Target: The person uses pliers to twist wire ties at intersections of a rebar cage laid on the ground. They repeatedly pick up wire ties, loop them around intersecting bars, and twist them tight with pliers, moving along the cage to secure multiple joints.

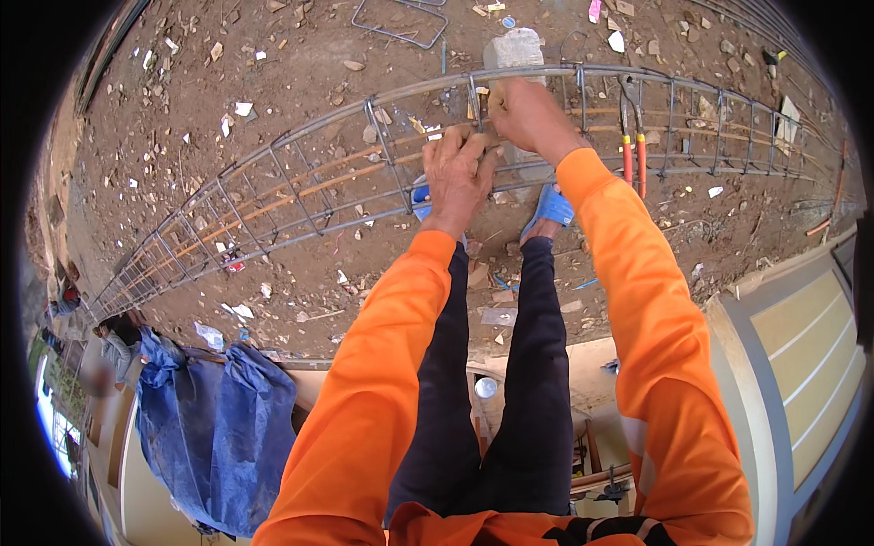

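A long rebar cage (398, 166) of steel bars and square stirrups runs across in front of me. My left hand (458, 175) is closed, its fingers curled over the thin brown bars inside the cage, beside a stirrup. Just to its right, my right hand (530, 116) is closed in a pinch below the far top bar; what its fingers hold is hidden. Pincers (634, 136) with red and yellow handles hang on the cage to the right of that hand. A pale concrete block (514, 49) sits under the cage at the hands.
Brown dirt ground (300, 100) is strewn with stones and scraps. A bent metal frame (401, 38) lies at the far side. On the near left hangs a blue tarp (214, 437). My feet in blue sandals (550, 211) stand by the cage. Other people (116, 350) are at the far left.
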Available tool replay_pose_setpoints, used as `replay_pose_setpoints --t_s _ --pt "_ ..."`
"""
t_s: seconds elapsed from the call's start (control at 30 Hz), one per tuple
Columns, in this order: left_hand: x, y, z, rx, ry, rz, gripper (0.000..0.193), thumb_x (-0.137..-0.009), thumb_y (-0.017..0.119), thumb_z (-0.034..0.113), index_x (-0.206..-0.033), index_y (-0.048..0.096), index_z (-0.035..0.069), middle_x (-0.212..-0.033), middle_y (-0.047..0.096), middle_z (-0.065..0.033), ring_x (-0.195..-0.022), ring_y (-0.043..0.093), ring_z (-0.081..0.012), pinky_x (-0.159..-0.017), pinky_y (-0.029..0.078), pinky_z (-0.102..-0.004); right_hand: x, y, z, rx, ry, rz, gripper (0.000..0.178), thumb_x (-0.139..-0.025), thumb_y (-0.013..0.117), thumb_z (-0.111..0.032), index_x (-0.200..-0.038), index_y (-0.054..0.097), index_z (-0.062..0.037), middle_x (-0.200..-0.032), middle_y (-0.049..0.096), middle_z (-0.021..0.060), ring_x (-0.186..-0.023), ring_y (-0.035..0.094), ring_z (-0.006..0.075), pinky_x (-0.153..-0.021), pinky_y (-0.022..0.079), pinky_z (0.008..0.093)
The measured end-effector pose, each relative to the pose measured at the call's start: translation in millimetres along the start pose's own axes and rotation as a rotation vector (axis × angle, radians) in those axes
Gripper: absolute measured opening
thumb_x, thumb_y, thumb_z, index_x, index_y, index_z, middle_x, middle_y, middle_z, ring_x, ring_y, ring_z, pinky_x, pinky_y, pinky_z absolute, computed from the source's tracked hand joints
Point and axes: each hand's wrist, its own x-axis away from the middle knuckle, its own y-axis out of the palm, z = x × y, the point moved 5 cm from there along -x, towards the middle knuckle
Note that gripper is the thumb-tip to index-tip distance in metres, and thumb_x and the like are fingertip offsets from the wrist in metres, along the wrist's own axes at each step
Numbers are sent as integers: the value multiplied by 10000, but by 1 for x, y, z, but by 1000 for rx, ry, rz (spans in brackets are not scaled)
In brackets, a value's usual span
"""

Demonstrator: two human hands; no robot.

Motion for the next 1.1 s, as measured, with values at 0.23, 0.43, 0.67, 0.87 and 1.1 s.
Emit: replay_pose_setpoints --t_s 0.23,0.43,0.67,0.87,1.1 --pt "-12 4 -24 530 -472 -153 208 -812 761 229 -933 692 75 -906 692 -88 -873 634 -249 -831 448 -383 101 57 37 -907 390 103 56 -896 573 -28 -906 609 14 -784 708 149 -661 691 167 -591 526 299" --pt "-15 -12 -16 237 -495 -136 352 -740 798 302 -905 619 48 -921 650 -137 -928 604 -300 -889 442 -417 131 40 8 -617 236 188 212 -886 615 -100 -1061 631 19 -796 673 164 -727 649 308 -705 520 410" --pt "23 -4 26 -60 -277 -21 247 -855 658 184 -1035 662 15 -843 631 -141 -745 577 -309 -736 475 -377 151 -52 149 391 273 589 549 -821 675 -180 -1302 476 -7 -1105 615 225 -1033 597 395 -877 490 454" --pt "54 8 16 803 -929 -70 318 -930 504 51 -1205 649 -16 -767 614 2 -627 472 -66 -593 404 -224 171 -52 125 -49 410 360 346 -834 575 -120 -1151 510 1 -903 633 239 -791 627 439 -708 498 501" --pt "49 -8 12 777 -838 -193 366 -926 480 58 -1244 623 -54 -666 499 74 -584 403 -23 -537 347 -216 211 34 35 -975 658 -366 244 -971 556 -204 -1152 540 -42 -864 620 67 -692 619 149 -610 527 282"
